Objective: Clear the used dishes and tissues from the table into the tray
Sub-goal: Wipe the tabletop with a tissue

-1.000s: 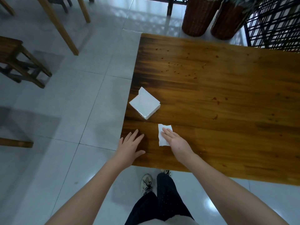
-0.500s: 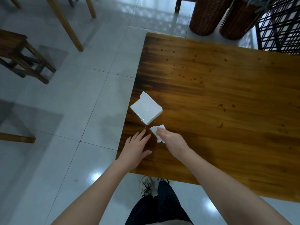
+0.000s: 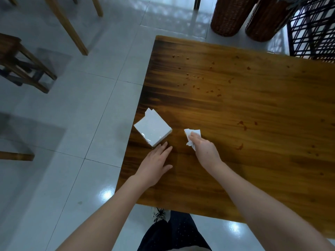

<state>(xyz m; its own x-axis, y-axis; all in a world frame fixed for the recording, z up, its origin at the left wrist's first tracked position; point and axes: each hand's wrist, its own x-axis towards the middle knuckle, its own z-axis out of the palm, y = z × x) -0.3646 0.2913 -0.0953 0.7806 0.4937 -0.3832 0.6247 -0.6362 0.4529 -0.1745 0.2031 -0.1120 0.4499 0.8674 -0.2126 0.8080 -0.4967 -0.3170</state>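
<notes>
**Thing.** The crumpled white paper tissue (image 3: 192, 133) lies on the brown varnished wooden table (image 3: 235, 109). It is just right of the square white wrapped napkin pack (image 3: 153, 131) and apart from it, with bare wood between.

**Grip.** Your right hand (image 3: 204, 151) covers the tissue's near half. Its fingers are bent down onto the paper and bunch it. The thumb is hidden, so read this as a grasp on the tissue, not a flat press. The far corner pokes out loose beyond the fingertips.

**Handling (judged).**
- It is very light, soft and without stiffness. It will crush small and cannot break, though thin paper may tear if dragged.
- It may be damp or greasy; this cannot be told.
- Gather the loose far corner into the palm so that no flap trails. A light pinch is enough.

**Other hand.** Your left hand (image 3: 154, 165) lies flat on the wood on the near side of the pack. Its fingers are straight, slightly spread, and hold nothing. The fingertips are just beside the pack's near corner, and contact cannot be told.

**Outward.**
- Reddish-brown spots (image 3: 241, 123) dot the wood to the right of the pack and beyond it.
- Two woven wicker baskets (image 3: 230, 15) stand on the floor well beyond the pack.
- No tray and no dishes are in view, so you must find the tray before you carry.
</notes>
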